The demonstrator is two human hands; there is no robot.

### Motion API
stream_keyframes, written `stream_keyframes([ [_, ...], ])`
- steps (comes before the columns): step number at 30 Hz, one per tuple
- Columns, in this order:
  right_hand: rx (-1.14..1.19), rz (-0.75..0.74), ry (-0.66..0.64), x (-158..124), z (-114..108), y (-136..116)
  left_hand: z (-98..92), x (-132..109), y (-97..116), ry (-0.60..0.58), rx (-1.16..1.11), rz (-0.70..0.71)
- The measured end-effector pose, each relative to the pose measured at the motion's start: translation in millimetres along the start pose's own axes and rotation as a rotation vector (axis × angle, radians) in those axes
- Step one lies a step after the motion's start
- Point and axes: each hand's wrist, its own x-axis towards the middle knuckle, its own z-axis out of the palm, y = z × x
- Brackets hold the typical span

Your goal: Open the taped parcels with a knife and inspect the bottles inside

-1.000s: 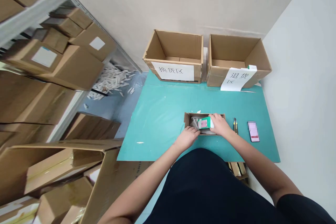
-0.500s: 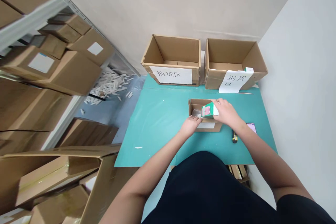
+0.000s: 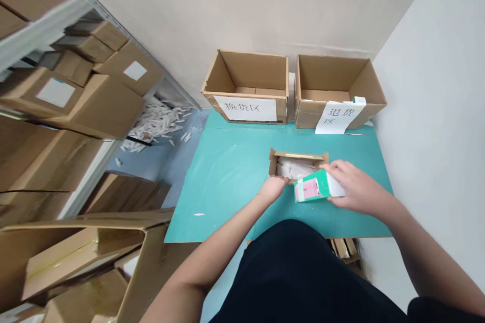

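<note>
My right hand [image 3: 350, 186] grips one end of a green and white product box [image 3: 312, 187] with a pink picture on its side. That box is tilted in front of a small open cardboard box [image 3: 301, 155], covering part of its near wall. Inside the cardboard box lies whitish plastic packing [image 3: 293, 167]. My left hand [image 3: 273, 186] is closed on the near left edge of the cardboard box, its fingers at the rim.
Two large open cartons with handwritten signs, a left carton [image 3: 244, 109] and a right carton [image 3: 341, 115], stand along the back of the green table [image 3: 215, 176]. Shelves of cardboard boxes [image 3: 109, 101] rise on the left. An open carton [image 3: 151, 257] sits at lower left.
The green and white box has come out of the small cardboard box, moving toward me and to the right. The cardboard box has tipped, showing the packing inside. My right arm now hides the cutter and phone.
</note>
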Motion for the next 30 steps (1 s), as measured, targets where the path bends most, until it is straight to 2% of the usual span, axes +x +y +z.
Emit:
stream_keyframes([
  [2,-0.007,-0.011,-0.039,-2,19,-6,-3.5,9,0,-0.056,0.061,0.006],
  [7,-0.089,0.021,-0.05,18,74,-5,-16.8,37,-1,-0.049,0.189,0.022],
  [12,-0.105,0.086,-0.039,45,105,5,-21.7,52,-5,-0.063,0.239,0.03],
  [16,-0.091,0.153,-0.057,59,122,10,-28.3,47,-4,0.037,0.152,0.1],
  [19,-0.08,0.173,-0.053,64,136,12,-26.6,27,2,0.174,0.058,0.179],
  [21,-0.078,0.173,-0.043,66,147,13,-14.7,7,7,0.253,-0.03,0.179],
  [23,-0.075,0.17,-0.038,66,159,13,7.4,-16,10,0.263,-0.165,0.12],
  [27,-0.066,0.18,-0.054,67,183,7,64.9,-46,9,0.051,-0.507,-0.057],
  [30,-0.076,0.217,-0.063,69,200,-2,97.3,-47,6,0.027,-0.691,-0.184],
])
